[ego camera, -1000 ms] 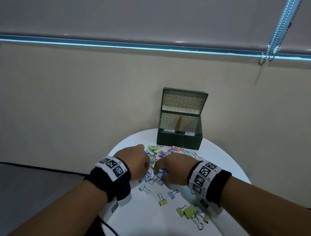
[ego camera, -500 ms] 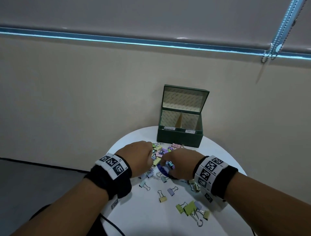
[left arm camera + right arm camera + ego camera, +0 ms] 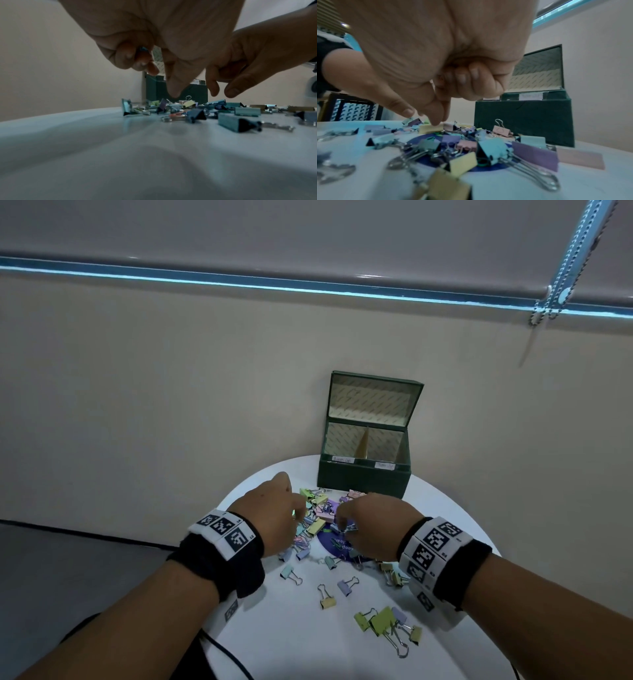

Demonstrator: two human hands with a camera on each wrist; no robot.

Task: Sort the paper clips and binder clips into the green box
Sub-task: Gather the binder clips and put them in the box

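Observation:
A heap of pastel binder clips and paper clips (image 3: 322, 506) lies on the round white table (image 3: 291, 645), in front of the open green box (image 3: 363, 481) with its two empty-looking compartments. Both hands hover over the heap. My left hand (image 3: 299, 513) keeps a small blue clip (image 3: 142, 48) tucked in its curled fingers, with the thumb pointing down at the heap. My right hand (image 3: 342, 523) has three fingers curled into the palm. Its thumb and forefinger (image 3: 423, 116) pinch down at a yellow binder clip (image 3: 430, 127).
Loose binder clips lie nearer me: a teal one (image 3: 289, 573), a purple one (image 3: 346, 585), a yellow one (image 3: 327, 599) and a green-yellow cluster (image 3: 383, 623). A round blue sticker (image 3: 329, 542) shows under the heap. A black cable (image 3: 222, 648) crosses the near table edge. The wall stands close behind the box.
Both hands have shifted slightly away from me, toward the box, and spread apart. The blue sticker on the table between them is now uncovered.

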